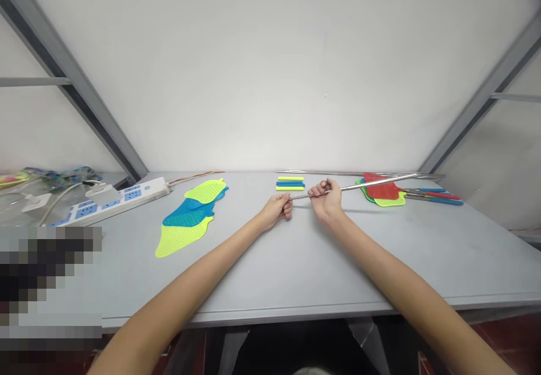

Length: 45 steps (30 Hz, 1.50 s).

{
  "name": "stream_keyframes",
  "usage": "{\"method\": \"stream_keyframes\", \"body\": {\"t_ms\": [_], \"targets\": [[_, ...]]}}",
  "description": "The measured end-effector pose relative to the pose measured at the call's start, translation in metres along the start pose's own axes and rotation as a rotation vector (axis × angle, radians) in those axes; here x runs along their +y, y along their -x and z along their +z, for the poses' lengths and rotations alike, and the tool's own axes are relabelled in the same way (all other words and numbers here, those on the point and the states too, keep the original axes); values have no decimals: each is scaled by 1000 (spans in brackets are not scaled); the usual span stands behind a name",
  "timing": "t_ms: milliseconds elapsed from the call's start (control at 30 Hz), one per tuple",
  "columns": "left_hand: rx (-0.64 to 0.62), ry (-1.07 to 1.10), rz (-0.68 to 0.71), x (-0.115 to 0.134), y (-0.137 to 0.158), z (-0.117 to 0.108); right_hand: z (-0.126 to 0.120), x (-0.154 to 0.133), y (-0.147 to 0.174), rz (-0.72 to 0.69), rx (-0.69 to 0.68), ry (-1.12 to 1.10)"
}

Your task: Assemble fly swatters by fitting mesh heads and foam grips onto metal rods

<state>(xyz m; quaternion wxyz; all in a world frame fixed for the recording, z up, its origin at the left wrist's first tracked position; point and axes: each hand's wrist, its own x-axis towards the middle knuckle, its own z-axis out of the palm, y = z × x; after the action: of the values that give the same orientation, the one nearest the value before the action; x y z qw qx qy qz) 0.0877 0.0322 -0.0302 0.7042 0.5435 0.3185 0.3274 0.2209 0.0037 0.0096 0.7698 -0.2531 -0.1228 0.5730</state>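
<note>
Left hand (pixel 275 212) pinches and right hand (pixel 328 201) clasps a rod (pixel 350 186), swatters (pixel 380 192) at right look finished, while loose heads (pixel 188 212) and tubes (pixel 290 184) seemingly remain.

The near rod (pixel 378 182) looked like smooth, shiny metal. The swatter heads (pixel 186 212) at left were perforated plastic, the far tubes (pixel 289 183) smooth plastic, and the tabletop (pixel 253 273) smooth and matt.

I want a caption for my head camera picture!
Left hand and right hand hold a metal rod over a table bearing colourful mesh paddles.
</note>
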Motion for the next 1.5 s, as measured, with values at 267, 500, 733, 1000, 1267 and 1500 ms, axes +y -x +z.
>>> {"method": "stream_keyframes", "body": {"t_ms": [267, 500, 733, 1000, 1267, 1500], "targets": [[124, -302, 122, -11, -9, 11, -33, -5, -10, 12, 59, -44], [189, -615, 228, -9, 1, 14, -42, -6, -9, 25, 57, -65], [217, -847, 333, -11, 4, 16, -42, -5, -9, 24, 42, -52], [159, -1080, 391, -4, 10, 15, -45, -5, -10, 49, 18, -91], [91, -1284, 352, -2, 19, 19, -45, -5, -9, 80, -13, -86], [102, -1364, 325, -1, 19, 20, -43, -6, -10, 89, -27, -86]]}}
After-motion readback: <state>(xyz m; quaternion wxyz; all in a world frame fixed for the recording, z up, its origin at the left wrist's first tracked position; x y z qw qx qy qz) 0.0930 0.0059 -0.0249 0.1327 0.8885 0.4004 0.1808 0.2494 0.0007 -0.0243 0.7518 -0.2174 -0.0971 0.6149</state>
